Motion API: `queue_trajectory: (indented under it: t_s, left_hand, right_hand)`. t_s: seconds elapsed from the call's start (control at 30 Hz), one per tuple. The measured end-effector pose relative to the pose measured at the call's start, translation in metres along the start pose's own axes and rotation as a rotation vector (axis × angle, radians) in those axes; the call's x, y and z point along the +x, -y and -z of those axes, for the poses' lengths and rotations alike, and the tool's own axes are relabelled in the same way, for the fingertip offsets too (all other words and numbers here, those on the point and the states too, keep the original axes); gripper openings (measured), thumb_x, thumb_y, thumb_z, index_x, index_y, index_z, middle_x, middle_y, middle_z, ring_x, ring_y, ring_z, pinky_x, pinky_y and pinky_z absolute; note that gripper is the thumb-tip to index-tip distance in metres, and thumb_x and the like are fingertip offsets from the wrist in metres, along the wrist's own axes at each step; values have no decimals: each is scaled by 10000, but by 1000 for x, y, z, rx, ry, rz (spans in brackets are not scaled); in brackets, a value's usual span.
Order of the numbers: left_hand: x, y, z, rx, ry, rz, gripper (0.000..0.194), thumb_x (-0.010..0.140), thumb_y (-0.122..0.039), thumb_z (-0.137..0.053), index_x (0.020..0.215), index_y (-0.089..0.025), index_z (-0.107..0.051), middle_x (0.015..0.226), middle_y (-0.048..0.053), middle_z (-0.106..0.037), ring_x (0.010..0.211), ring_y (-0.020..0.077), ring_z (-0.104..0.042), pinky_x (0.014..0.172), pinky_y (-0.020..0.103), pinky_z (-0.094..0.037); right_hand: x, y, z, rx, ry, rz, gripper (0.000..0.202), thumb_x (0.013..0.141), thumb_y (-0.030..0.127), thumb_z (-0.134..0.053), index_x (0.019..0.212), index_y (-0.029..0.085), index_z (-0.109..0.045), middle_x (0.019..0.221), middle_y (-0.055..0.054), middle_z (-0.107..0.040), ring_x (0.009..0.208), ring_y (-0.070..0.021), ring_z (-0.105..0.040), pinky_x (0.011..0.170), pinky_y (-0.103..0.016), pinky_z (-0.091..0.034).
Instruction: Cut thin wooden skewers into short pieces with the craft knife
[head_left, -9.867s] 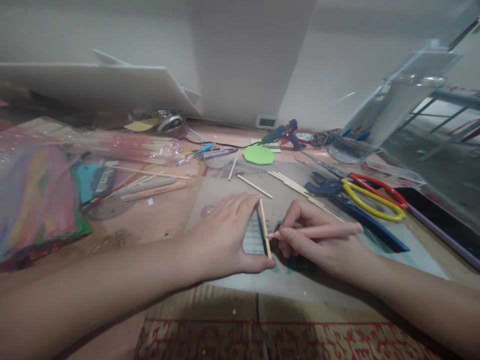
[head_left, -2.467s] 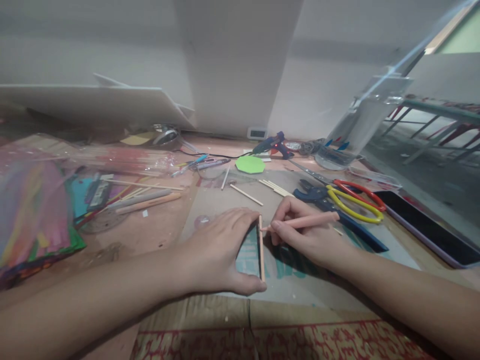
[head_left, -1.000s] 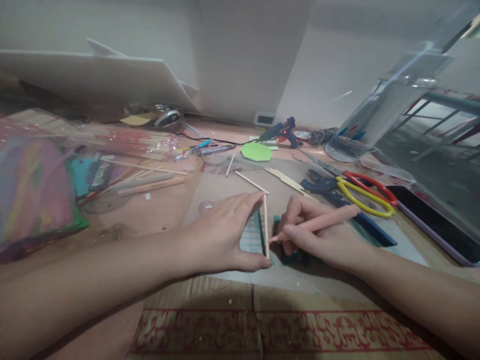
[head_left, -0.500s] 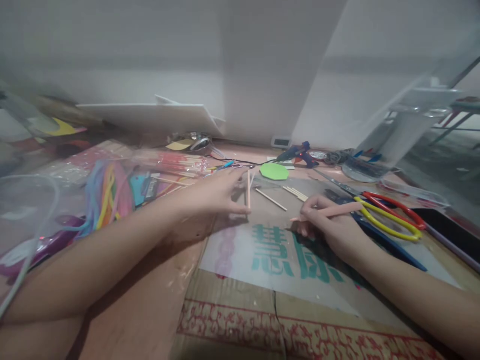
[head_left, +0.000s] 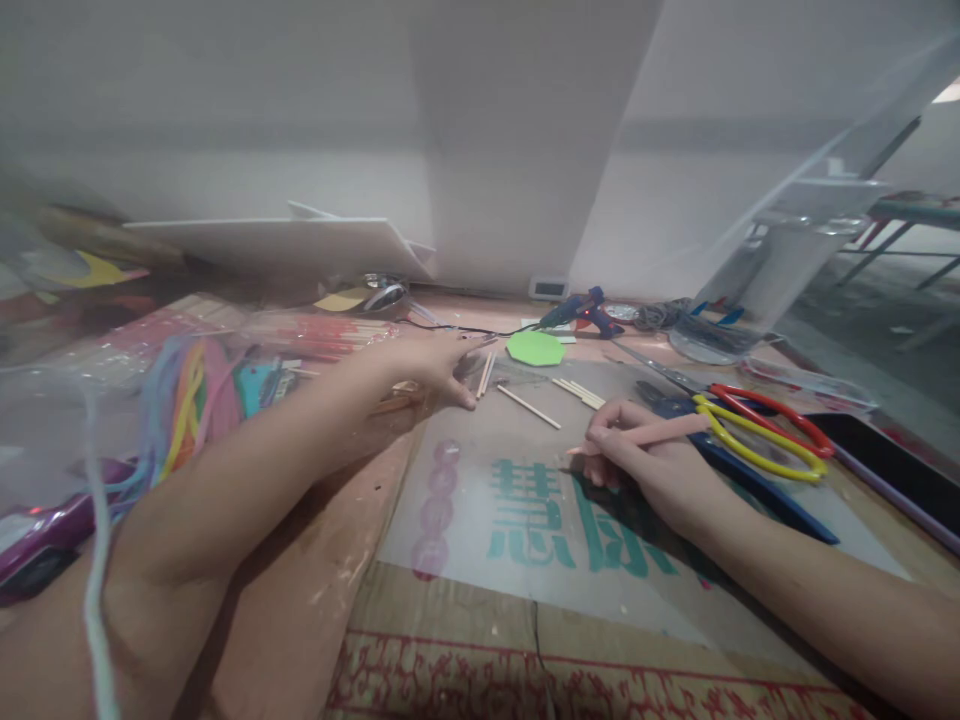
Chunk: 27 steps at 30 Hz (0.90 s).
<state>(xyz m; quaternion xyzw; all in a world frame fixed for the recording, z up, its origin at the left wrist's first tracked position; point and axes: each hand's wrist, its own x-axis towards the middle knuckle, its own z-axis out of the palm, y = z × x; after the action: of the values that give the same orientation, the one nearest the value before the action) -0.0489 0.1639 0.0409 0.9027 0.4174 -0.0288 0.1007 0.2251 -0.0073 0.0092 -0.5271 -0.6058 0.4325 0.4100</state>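
Note:
My left hand (head_left: 439, 368) is open, thumb and fingers apart, just left of two short wooden sticks (head_left: 486, 376) lying side by side. Another wooden stick (head_left: 529, 407) lies slantwise between my hands. Several more sticks (head_left: 579, 392) form a small bunch above my right hand (head_left: 637, 450). That hand is closed around a pink pen (head_left: 664, 430), its tip pointing left above a translucent sheet (head_left: 465, 525) with large green characters. Beyond the sticks lies a bright green octagonal piece (head_left: 535, 348).
Scissors (head_left: 765, 440) with red and yellow handles lie right, beside a phone (head_left: 892, 470). A blue glue gun (head_left: 581, 312) and a clear container (head_left: 735, 300) stand behind. Coloured pipe cleaners (head_left: 191, 400) and a purple glue gun (head_left: 64, 530) are left. A white cord (head_left: 97, 600) hangs nearby.
My left hand has let go of an upright stick and drawn back slightly left; two sticks now lie beside it. My right hand keeps the pen. The view has shifted slightly right.

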Motion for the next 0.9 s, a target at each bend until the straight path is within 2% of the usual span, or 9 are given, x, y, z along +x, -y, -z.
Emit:
queue_trajectory:
  t_s: [0.1, 0.17, 0.27, 0.33, 0.47, 0.57, 0.77, 0.87, 0.9]
  left_hand:
    - [-12, -14, 2, 18, -78, -27, 1008, 727, -602, -775, 1575, -259, -350, 1465, 135, -575, 1258, 341, -589, 976, 377, -482]
    - [-18, -29, 0, 27, -161, -76, 768, 851, -503, -693, 1531, -263, -428, 1446, 111, -588, 1240, 302, -592, 964, 356, -478]
    - [-21, -55, -12, 61, -249, -176, 371, 928, -331, -617, 1286, -253, -676, 1263, 80, -678, 1137, 267, -612, 975, 372, -454]
    - [-16, -68, -23, 92, -286, -234, 257, 950, -273, -582, 1148, -251, -744, 1213, 74, -683, 1155, 274, -583, 1017, 414, -418]
    - [0, -78, -39, 112, -320, -305, 193, 968, -216, -571, 980, -199, -762, 1049, 89, -701, 1130, 276, -565, 1021, 438, -407]
    - [-1, -82, -43, 94, -324, -365, 174, 986, -213, -570, 974, -166, -737, 1004, 93, -694, 1088, 261, -577, 1024, 431, -411]
    - [-50, -109, -50, 5, -232, -524, 181, 999, -197, -585, 1018, -289, -739, 1095, 8, -691, 1110, 198, -602, 1010, 345, -449]
    - [-71, -116, -54, -63, -270, -436, 256, 1019, -272, -564, 1257, -258, -658, 1289, 81, -643, 1219, 243, -580, 1049, 405, -458]
    - [-77, -116, -55, -98, -283, -369, 375, 1003, -345, -600, 1361, -234, -585, 1368, 117, -603, 1263, 272, -564, 1060, 436, -461]
  right_hand:
    - [1, 0, 0, 32, -32, 8, 264, 959, 407, -625, 787, 228, -538, 589, 29, -649, 572, -136, -599, 563, -246, -444]
    - [2, -3, 1, 113, -79, 6, 262, 954, 420, -638, 804, 228, -542, 589, 29, -651, 583, -141, -607, 562, -243, -442]
    - [6, -8, 1, 269, -140, -12, 264, 936, 435, -667, 828, 229, -541, 572, 38, -642, 549, -137, -593, 517, -226, -414]
    - [9, -10, 1, 342, -156, -17, 269, 925, 430, -684, 828, 228, -536, 562, 46, -633, 526, -127, -584, 496, -213, -402]
    - [10, -10, 2, 388, -159, 17, 274, 925, 443, -694, 845, 227, -546, 591, 52, -635, 518, -114, -584, 480, -201, -398]
    - [7, -7, 2, 356, -170, 69, 253, 950, 479, -661, 933, 231, -613, 683, 32, -671, 574, -114, -587, 535, -218, -457]
    - [-3, -2, -1, 184, -72, 135, 271, 1010, 482, -571, 1008, 230, -669, 757, 2, -688, 661, -133, -635, 628, -260, -509]
    - [-6, 0, -3, 94, 0, 161, 261, 1030, 448, -545, 1031, 212, -658, 783, -13, -694, 703, -139, -655, 661, -266, -522]
    - [-7, 1, -4, 63, 18, 175, 260, 1037, 441, -533, 1038, 210, -651, 785, -15, -693, 709, -142, -659, 663, -268, -525]
